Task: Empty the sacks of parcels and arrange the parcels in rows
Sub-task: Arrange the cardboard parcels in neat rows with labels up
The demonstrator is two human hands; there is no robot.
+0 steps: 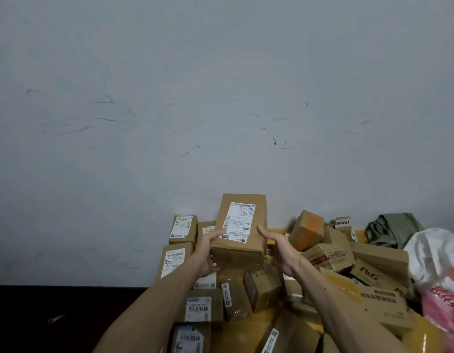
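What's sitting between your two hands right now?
In the head view, a labelled cardboard box: left hand grips it, right hand is open beside it.

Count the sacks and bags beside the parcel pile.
2: an olive-green sack crumpled at the far right, a white-and-red plastic bag at the right edge. Others may lie hidden under the parcels.
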